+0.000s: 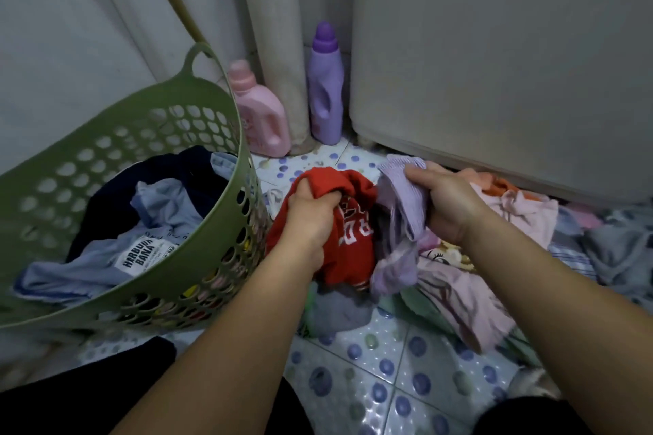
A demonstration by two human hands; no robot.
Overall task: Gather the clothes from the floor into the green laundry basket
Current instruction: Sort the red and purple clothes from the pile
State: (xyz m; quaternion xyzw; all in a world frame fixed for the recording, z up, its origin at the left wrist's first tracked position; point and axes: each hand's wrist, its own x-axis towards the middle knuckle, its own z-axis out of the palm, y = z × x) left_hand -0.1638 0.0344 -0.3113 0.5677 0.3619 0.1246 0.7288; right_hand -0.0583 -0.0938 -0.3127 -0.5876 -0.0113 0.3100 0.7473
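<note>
The green laundry basket point(226, 109) stands at the left, tilted toward me, with a light blue shirt point(116, 258) and dark blue clothes inside. My left hand point(307, 219) grips a red garment point(353, 244) with white letters, lifted just right of the basket. My right hand point(441, 201) grips a lilac striped garment point(399, 215) that hangs down beside the red one. Under and right of them a pile of clothes lies on the floor: pink pieces point(470, 293), a grey piece point(339, 311) and grey-blue ones point(618, 251).
A pink detergent bottle point(261, 113) and a purple bottle point(325, 92) stand against the wall behind the basket. A white washing machine point(494, 46) fills the right back. The tiled floor point(388, 381) has blue dots. My dark-clad knees sit at the bottom edge.
</note>
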